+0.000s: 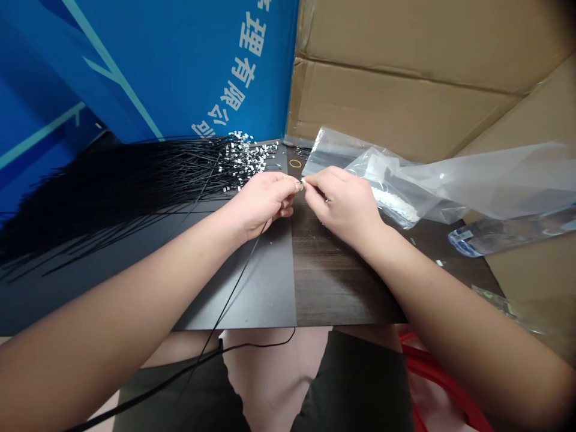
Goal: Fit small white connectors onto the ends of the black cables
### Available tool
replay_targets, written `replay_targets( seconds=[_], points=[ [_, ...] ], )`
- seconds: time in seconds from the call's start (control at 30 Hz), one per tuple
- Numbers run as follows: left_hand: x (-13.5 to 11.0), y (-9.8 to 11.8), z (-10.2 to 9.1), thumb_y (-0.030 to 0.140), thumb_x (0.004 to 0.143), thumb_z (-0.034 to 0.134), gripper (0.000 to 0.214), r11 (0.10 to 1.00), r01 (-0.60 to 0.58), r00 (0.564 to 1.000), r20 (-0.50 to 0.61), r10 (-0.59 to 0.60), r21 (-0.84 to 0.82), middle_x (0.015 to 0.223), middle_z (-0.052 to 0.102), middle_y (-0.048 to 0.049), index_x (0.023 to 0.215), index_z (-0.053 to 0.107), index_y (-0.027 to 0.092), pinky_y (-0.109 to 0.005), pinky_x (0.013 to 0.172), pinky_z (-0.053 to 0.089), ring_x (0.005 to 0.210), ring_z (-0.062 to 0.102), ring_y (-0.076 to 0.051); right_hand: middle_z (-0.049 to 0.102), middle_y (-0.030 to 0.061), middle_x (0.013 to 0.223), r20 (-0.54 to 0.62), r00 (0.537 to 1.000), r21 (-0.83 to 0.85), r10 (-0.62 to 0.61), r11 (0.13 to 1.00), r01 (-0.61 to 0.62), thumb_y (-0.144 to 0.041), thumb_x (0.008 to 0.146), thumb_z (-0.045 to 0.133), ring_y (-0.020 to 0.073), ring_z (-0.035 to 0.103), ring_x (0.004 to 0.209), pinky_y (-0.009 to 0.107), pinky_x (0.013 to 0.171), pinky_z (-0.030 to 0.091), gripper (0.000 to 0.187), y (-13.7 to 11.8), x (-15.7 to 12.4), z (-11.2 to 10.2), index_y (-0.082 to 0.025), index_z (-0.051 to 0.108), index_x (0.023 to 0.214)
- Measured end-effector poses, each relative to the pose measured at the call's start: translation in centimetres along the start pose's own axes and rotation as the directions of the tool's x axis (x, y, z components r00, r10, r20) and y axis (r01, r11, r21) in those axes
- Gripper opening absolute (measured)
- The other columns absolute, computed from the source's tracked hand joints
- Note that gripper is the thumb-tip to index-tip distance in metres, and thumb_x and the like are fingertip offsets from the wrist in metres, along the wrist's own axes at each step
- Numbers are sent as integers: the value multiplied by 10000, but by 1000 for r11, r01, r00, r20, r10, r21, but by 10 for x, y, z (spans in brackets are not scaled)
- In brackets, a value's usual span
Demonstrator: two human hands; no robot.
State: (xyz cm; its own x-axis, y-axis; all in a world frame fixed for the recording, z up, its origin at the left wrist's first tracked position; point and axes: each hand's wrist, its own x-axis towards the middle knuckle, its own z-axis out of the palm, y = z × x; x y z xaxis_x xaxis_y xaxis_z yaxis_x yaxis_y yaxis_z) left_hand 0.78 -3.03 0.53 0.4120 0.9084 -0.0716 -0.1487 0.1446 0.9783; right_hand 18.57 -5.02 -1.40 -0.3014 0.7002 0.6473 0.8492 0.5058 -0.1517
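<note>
My left hand [267,204] is closed, thumb and forefinger pinching the end of a thin black wire [237,279]. The wire trails from under this hand down past the table's front edge. My right hand [344,201] meets it fingertip to fingertip, its thumb and forefinger pinched at the wire's tip. Whatever sits between the right fingertips is tiny and mostly hidden, with a speck of white showing. Left of my hands lies a large bundle of black wires [112,174], many with small white connectors [245,157] on their ends.
A clear plastic bag [391,201] of small white pieces lies beyond my right hand. Further right are a long clear plastic sleeve [508,231] and a small clear bag [499,300]. A yellow ring [295,163] is near the back. Cardboard [405,90] and a blue panel [180,66] wall the table.
</note>
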Motion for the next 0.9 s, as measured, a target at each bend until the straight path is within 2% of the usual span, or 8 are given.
replay_targets(
  seconds=[0.53, 0.9],
  points=[
    [0, -3, 2, 110, 727, 674, 218, 999, 23, 1000, -2, -23, -42, 640, 417, 21, 599, 513, 182, -249, 540, 303, 592, 371, -82, 773, 92, 874, -36, 999, -104, -11, 995, 8, -212, 1018, 521, 222, 689, 803, 350, 687, 455, 294, -1, -1, 4, -187, 772, 866],
    [-1, -1, 3, 105, 737, 667, 267, 999, 19, 1000, 1, -19, -31, 633, 409, 18, 578, 470, 189, -260, 542, 299, 584, 360, -84, 753, 90, 864, -12, 1000, -61, 23, 998, -24, -215, 1016, 521, 219, 666, 803, 349, 695, 450, 293, -3, -1, 4, -188, 770, 864]
  ],
)
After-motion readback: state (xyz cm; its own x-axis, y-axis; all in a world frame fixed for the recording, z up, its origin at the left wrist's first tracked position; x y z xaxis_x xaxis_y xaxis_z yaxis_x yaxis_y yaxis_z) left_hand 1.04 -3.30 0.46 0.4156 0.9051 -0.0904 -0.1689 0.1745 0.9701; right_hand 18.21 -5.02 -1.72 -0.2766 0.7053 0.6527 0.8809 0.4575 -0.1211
